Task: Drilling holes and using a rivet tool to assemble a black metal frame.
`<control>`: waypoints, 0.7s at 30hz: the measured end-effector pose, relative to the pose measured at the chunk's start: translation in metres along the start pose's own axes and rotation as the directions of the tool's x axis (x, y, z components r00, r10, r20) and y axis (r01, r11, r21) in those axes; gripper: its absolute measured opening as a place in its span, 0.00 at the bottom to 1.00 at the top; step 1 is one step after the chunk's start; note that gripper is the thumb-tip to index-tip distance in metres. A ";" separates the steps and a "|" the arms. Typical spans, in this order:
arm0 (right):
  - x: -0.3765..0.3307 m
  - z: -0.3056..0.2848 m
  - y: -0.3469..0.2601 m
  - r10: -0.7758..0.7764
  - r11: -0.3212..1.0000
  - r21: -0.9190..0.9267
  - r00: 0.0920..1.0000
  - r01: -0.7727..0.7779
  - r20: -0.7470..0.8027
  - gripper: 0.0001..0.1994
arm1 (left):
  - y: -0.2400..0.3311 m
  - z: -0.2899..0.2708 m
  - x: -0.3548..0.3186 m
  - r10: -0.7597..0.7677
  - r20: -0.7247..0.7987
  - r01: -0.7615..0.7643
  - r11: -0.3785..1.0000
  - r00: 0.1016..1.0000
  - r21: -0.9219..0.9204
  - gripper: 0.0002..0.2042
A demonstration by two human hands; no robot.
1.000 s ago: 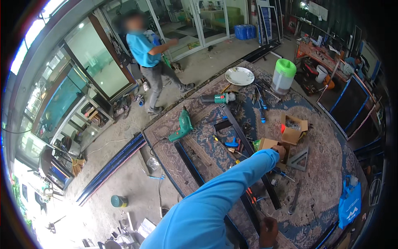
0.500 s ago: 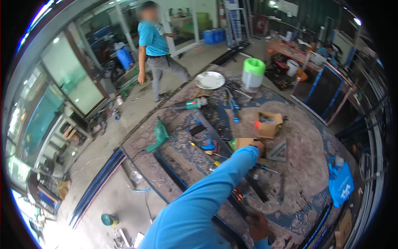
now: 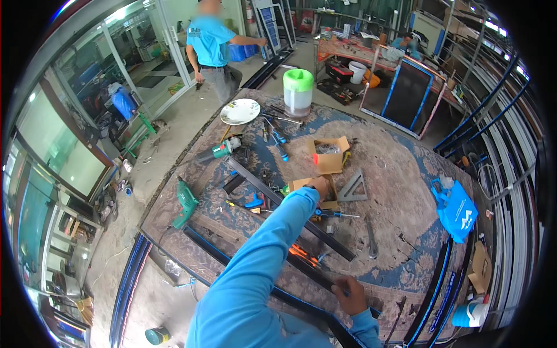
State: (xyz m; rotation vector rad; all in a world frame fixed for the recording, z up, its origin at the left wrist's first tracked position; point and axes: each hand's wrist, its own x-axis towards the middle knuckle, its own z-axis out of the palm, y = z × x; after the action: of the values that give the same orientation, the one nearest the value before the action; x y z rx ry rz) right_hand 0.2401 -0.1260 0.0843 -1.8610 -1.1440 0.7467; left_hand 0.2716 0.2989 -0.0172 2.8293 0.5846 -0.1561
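A carpeted worktable [image 3: 406, 174] fills the frame's centre. On it, a small cardboard box [image 3: 316, 187] lies mid-frame under the left hand [image 3: 319, 187], a set square [image 3: 354, 188] just right of it, a second open box [image 3: 328, 155] above. A plate [image 3: 240, 111] and jug [image 3: 297, 93] sit toward the top. The right hand [image 3: 350, 294] rests on a long metal bar [image 3: 278, 264] at lower centre.

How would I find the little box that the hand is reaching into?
Start at the big patterned carpet covering the worktable. Near its middle, the left hand reaches into a small open cardboard box. A second cardboard box lies farther away; this one sits right beside the grey metal triangle square.
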 end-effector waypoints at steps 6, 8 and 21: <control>0.001 -0.001 0.019 0.002 0.999 -0.050 1.000 -0.004 -0.031 0.13 | -0.006 -0.004 0.011 -0.276 -0.452 0.334 0.941 0.848 0.052 0.27; 0.001 0.000 0.029 0.055 0.998 0.015 0.998 -0.055 -0.042 0.13 | -0.019 -0.001 0.022 -0.060 0.001 0.054 0.906 0.998 0.420 0.19; 0.008 0.005 0.071 0.185 0.956 0.252 0.975 -0.150 -0.122 0.13 | 0.003 -0.072 -0.048 0.173 -0.144 -0.224 0.817 0.974 -0.532 0.06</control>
State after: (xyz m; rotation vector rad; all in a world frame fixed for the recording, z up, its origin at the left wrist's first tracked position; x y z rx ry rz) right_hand 0.2700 -0.1358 0.0195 -1.7871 -0.7725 0.7940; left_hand 0.2325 0.2969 0.0599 2.3169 0.2809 0.1579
